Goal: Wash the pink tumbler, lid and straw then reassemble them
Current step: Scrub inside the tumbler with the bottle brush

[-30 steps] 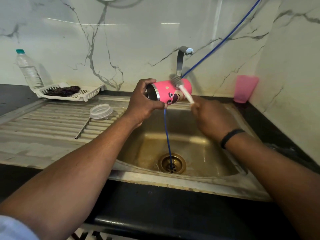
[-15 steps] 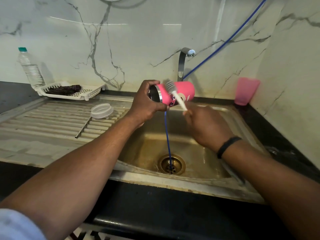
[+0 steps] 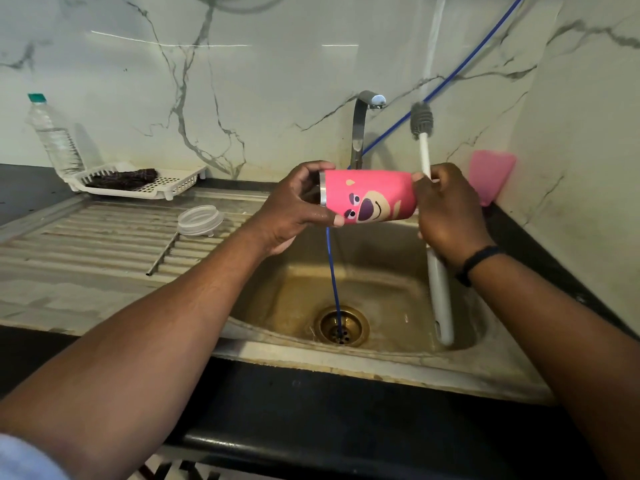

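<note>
The pink tumbler [image 3: 369, 197] with a bear face lies on its side above the sink [image 3: 360, 296], its steel rim to the left. My left hand [image 3: 294, 209] grips it at the rim end. My right hand [image 3: 446, 209] holds the white bottle brush [image 3: 424, 147] upright, with fingers against the tumbler's base; the grey bristle head points up beside the tap. The clear lid [image 3: 200, 220] lies on the ribbed drainboard, and the metal straw [image 3: 162, 254] lies next to it.
A steel tap [image 3: 360, 129] stands behind the tumbler. A blue hose [image 3: 334, 282] runs down into the drain [image 3: 341, 325]. A pink cup [image 3: 490, 176] stands at the back right corner. A white rack [image 3: 138, 183] and a water bottle [image 3: 52, 133] sit at the back left.
The brush has left the tumbler's side and swung upright to the right. The tumbler has turned so that the bear face shows. My right hand moved to the tumbler's base.
</note>
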